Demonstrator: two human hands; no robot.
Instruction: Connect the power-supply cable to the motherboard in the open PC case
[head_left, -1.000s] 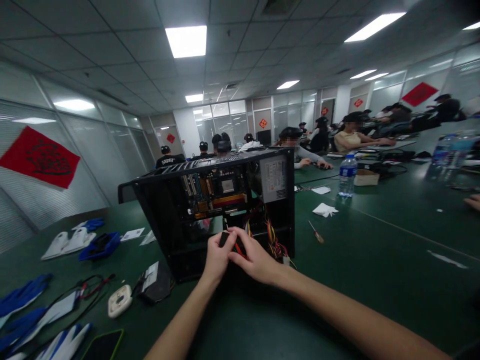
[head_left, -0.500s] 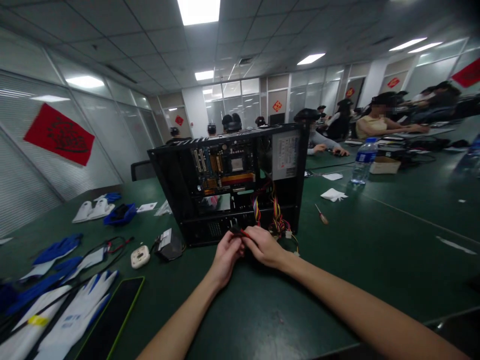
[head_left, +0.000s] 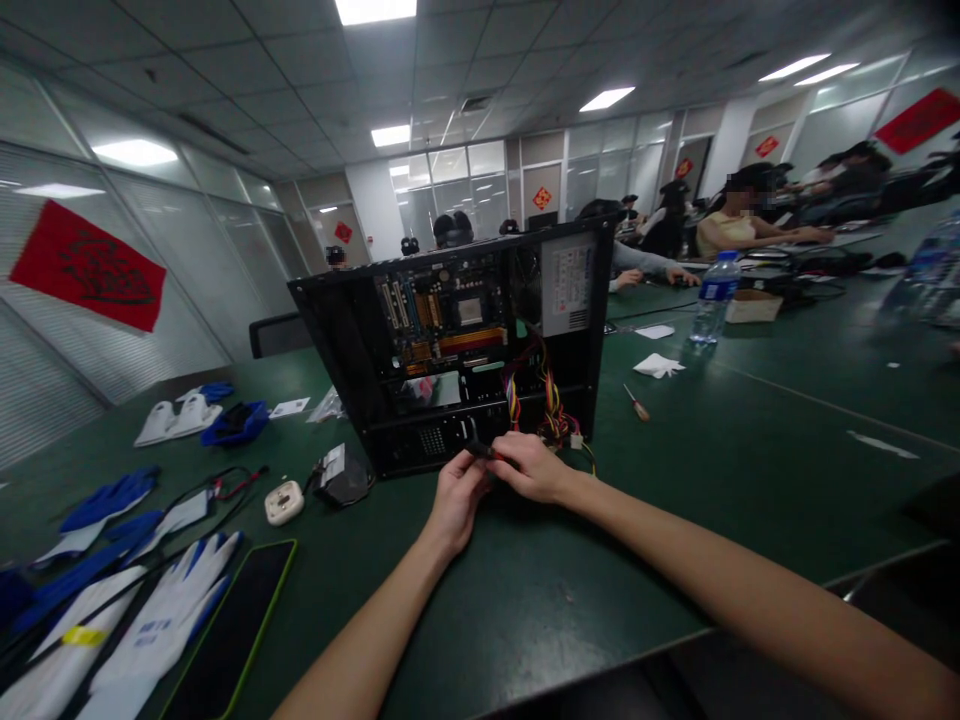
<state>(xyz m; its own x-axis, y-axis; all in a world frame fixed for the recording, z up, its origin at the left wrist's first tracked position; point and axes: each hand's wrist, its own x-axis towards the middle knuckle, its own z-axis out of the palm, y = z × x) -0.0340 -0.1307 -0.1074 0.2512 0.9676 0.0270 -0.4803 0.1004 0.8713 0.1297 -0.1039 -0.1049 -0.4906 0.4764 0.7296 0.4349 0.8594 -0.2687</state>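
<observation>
A black computer case (head_left: pixel 330 330) stands open towards me, showing its motherboard (head_left: pixel 469 310), a power supply (head_left: pixel 568 285) at the upper right and bundled coloured wires (head_left: pixel 551 405) below. In front of its lower edge my two hands meet. My left hand (head_left: pixel 459 497) pinches the left end of a slim black-and-red object (head_left: pixel 478 450). Closed round the object's other end is my right hand (head_left: pixel 531 467); the fingers hide much of it, so its exact kind is unclear. A white connector (head_left: pixel 576 441) hangs just right of that hand.
Left of the case lie a dark boxy part (head_left: pixel 343 476), a white case-like item (head_left: pixel 284 503), a phone (head_left: pixel 232 630) and work gloves (head_left: pixel 169 615). To the right are a brush (head_left: pixel 637 404), crumpled tissue (head_left: pixel 659 366) and a water bottle (head_left: pixel 712 300). Other people sit farther back.
The view has shifted a little, so the case and table items sit slightly higher in the picture. Both hands keep their hold on the black-and-red object by the case's lower edge.
</observation>
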